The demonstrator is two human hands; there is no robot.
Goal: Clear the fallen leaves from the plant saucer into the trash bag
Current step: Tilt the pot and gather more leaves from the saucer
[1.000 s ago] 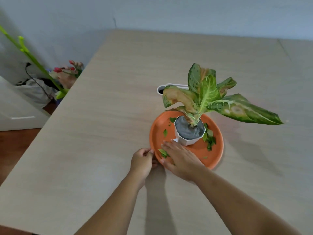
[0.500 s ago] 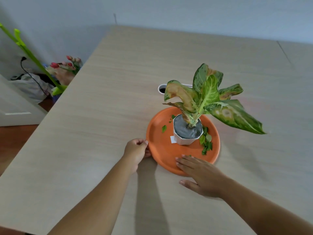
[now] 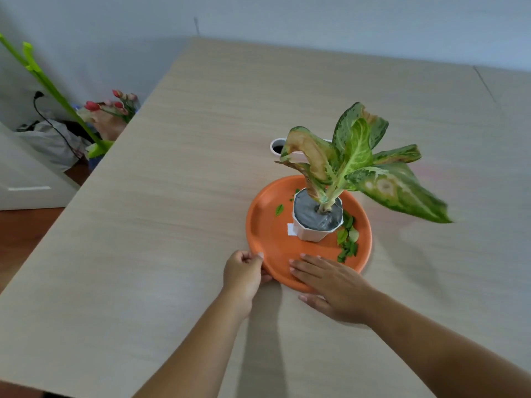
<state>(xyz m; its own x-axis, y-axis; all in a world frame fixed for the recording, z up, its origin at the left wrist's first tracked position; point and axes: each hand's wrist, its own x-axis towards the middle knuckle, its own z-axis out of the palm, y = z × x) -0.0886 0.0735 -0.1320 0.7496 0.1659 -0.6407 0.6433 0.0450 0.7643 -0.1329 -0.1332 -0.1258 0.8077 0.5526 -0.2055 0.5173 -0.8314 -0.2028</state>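
Right hand (image 3: 330, 285): laid flat, palm down, at the near rim of the saucer (image 3: 264, 225); fingers (image 3: 304, 261) spread and extended onto the orange surface; nothing is gripped.
Left hand (image 3: 244, 272): curled beside the near-left rim; thumb and fingertips appear pinched on the edge. Whether any leaf is enclosed cannot be told.
Forearms: both are extended forward from the near edge of the table (image 3: 143, 225), converging on the saucer.
Saucer: orange, round, resting on the table, steadied at its near rim by both hands.
Leaves (image 3: 347, 239): a green cluster is seen on the saucer just right of the pot (image 3: 313, 225), near the right fingertips but apart from them; one small leaf (image 3: 279, 209) lies left of the pot, with specks behind it.
Pot: white, upright at saucer centre, plant (image 3: 356, 165) leaning right.
Cup (image 3: 277, 146): white, behind the saucer, partly hidden by foliage.
Bag (image 3: 48, 142): a pale plastic bag is seen on the floor far left, beyond the table edge; it is judged to be the trash bag, not confirmed.
Step in hand: judged to be gathering; the saucer is braced and the right cluster is not yet collected.
Next move: a sweep or pinch by the right fingers toward the cluster is called for, clear of the pot, then carriage to the bag.
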